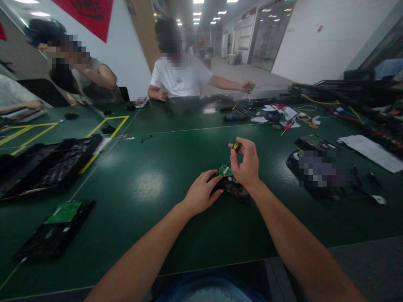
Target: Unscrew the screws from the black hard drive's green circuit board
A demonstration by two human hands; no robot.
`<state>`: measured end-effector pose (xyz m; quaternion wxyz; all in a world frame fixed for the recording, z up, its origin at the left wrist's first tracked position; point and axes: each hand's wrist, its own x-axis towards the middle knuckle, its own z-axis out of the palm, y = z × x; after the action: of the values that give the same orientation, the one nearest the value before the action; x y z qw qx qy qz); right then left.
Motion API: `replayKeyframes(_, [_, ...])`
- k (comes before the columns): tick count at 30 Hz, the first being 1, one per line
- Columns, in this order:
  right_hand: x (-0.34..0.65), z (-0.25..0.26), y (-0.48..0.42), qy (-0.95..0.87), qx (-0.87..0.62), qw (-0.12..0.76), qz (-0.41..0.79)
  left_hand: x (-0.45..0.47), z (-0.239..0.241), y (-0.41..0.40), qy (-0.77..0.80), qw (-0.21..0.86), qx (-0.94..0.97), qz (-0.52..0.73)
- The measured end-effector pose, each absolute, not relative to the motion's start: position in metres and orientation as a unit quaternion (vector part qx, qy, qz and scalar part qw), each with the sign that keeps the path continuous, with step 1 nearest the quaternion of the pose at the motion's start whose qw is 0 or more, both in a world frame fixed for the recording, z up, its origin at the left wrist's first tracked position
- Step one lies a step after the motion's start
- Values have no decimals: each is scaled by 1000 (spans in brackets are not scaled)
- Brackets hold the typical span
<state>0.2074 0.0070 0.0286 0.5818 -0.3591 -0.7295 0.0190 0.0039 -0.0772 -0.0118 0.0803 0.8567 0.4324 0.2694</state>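
Note:
My left hand (pixel 201 193) rests on the green table (pixel 157 167), its fingers curled round the left side of a small black device with a green circuit board (pixel 227 178) on top. Just right of it, my right hand (pixel 247 162) is raised above the device and pinches a small black and yellow tool (pixel 236 146) between thumb and fingers. The tool points down toward the board; its tip is hidden behind my fingers.
A black tray (pixel 47 165) and a black unit with a green board (pixel 56 230) lie at the left. Boards, cables and tools crowd the right side (pixel 315 142). Across the table sit a person in a white shirt (pixel 181 77) and another person (pixel 82 79).

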Motion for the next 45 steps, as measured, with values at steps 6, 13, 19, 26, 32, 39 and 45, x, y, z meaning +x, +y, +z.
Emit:
replayKeyframes(6, [207, 32, 4, -726, -379, 574, -15, 4, -14, -77, 432, 78, 857, 269])
replayKeyframes(13, [208, 35, 3, -735, -376, 563, -34, 4, -13, -77, 428, 82, 856, 278])
replayKeyframes(19, [208, 30, 6, -756, -356, 549, 13, 4, -11, -78, 428, 81, 855, 282])
replayKeyframes(26, [207, 30, 4, -748, -378, 546, -19, 4, -10, -78, 428, 86, 854, 282])
replayKeyframes(32, [208, 25, 8, -743, -382, 550, -15, 5, -10, -78, 431, 82, 855, 277])
replayKeyframes(39, [207, 21, 8, -743, -376, 553, 25, 5, -11, -78, 430, 85, 856, 276])
replayKeyframes(45, [209, 27, 8, -727, -387, 566, -21, 5, -11, -78, 439, 81, 854, 267])
